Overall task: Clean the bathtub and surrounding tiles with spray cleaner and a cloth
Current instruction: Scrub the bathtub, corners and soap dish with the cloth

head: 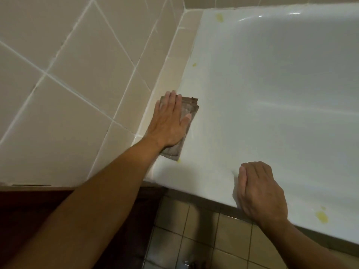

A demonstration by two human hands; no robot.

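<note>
The left hand (168, 121) lies flat w/ straight fingers spread on a folded grey-brown rectangular cloth (182, 125), pressing it onto the flat rim of the glossy white bathtub (213, 133), right beside the narrow beige tile ledge (171, 72) where tub meets wall. A flat palm probably spreads pressure over the whole pad, and the folded shape gives a thick wiping face that reaches into the grout seam. The right hand (258, 189) rests on the tub's near edge, fingers loosely curled over the lip, holding nothing; looks like a brace so the person can lean in over the tub. The two hands are well apart. Large beige wall tiles w/ white grout lines (58, 74) fill the left side; small tan floor tiles (194, 230) show below the rim. As for containers: the tub is the only one in view, and its basin shows no water or items, just sheen and reflections. Small yellowish spots (219, 17) sit on the rim: near the far corner, along the ledge side, one just by the cloth's near corner, and a bigger one at the near edge right of the bracing hand. Prob. residue left to wipe. No spray bottle in view.
</note>
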